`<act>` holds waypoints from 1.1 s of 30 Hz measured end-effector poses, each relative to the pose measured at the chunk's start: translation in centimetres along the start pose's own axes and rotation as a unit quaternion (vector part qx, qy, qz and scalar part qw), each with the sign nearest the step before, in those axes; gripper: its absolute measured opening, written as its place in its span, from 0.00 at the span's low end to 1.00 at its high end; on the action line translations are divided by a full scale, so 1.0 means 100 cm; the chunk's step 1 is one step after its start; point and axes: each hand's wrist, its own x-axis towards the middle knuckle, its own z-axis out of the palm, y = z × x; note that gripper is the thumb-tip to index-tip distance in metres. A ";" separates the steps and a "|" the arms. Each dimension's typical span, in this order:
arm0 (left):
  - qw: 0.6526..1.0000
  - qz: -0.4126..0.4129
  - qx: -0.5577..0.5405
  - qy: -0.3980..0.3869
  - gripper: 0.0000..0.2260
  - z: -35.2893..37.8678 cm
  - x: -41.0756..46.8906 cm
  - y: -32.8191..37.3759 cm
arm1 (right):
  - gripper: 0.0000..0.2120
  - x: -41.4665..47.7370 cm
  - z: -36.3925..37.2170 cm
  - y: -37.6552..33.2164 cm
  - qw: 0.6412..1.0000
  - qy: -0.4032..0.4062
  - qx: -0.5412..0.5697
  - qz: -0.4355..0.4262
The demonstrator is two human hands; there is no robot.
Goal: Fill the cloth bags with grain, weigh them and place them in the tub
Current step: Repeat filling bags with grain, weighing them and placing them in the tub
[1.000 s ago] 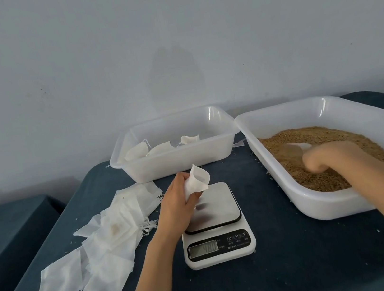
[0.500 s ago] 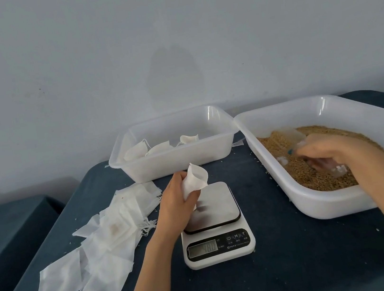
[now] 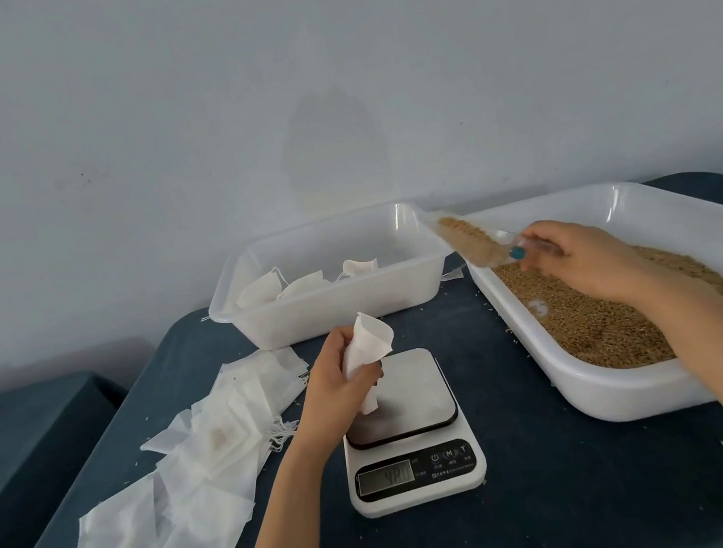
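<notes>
- Tub (image 3: 338, 319): translucent white plastic, smooth, faint gloss.
- Grain tray (image 3: 603, 397): opaque white plastic, glossy rim.
- Scale (image 3: 409, 435): brushed metal platform, satin; white plastic body.
- Scoop (image 3: 472, 243): clear plastic.
- Cloth bag (image 3: 368, 348), bag pile (image 3: 200, 462): thin white fabric, matt.
- Table cover (image 3: 571, 500): dark blue cloth, matt.

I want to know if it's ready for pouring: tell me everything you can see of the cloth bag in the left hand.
The cloth bag is small, white and thin, of soft fabric by its look. It stands roughly upright, its mouth spread open at the top. The left hand grips its middle, curled round it; its lower end pokes out beneath, above the scale platform. Whether it touches the platform cannot be told. No grain shows in it.
</notes>
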 end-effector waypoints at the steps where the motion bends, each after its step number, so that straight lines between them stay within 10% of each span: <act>1: 1.000 0.001 -0.005 -0.004 0.14 0.000 0.000 0.000 | 0.06 0.000 0.002 -0.004 1.000 -0.012 0.009 -0.026; 33: 0.998 0.022 0.003 -0.062 0.18 0.009 -0.003 0.001 | 0.14 0.007 -0.003 -0.071 0.907 0.104 -0.252 -0.320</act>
